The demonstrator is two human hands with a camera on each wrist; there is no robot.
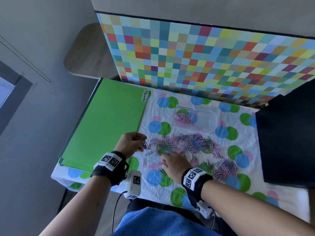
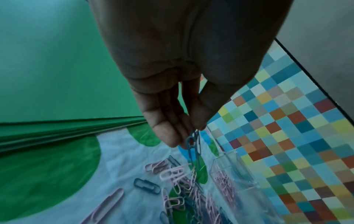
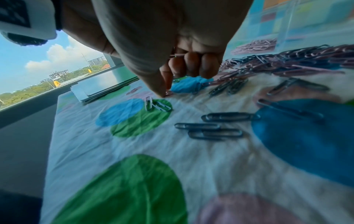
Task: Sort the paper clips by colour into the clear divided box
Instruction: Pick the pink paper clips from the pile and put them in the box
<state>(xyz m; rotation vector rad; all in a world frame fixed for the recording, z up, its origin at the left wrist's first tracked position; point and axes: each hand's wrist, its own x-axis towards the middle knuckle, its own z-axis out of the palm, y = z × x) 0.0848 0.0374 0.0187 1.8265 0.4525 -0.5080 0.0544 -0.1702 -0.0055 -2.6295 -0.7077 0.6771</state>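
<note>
A mixed pile of pink and blue paper clips (image 1: 187, 143) lies on the spotted cloth. The clear divided box (image 1: 192, 118) stands behind it, with pink clips in its left compartment. My left hand (image 1: 144, 144) hovers at the pile's left end, and its thumb and fingers (image 2: 199, 121) pinch a few blue clips (image 2: 194, 144) that hang down. My right hand (image 1: 164, 161) is low on the cloth at the pile's near edge. Its curled fingers (image 3: 193, 65) hold a pink clip (image 3: 178, 55), while the thumb and forefinger tips touch another clip (image 3: 168, 92) on the cloth.
A stack of green folders (image 1: 105, 123) labelled "Permits" lies to the left. A checkered board (image 1: 204, 57) stands at the back, and a black object (image 1: 289, 137) to the right. A smaller heap of clips (image 1: 225, 169) sits near my right wrist. Loose blue clips (image 3: 210, 130) lie nearby.
</note>
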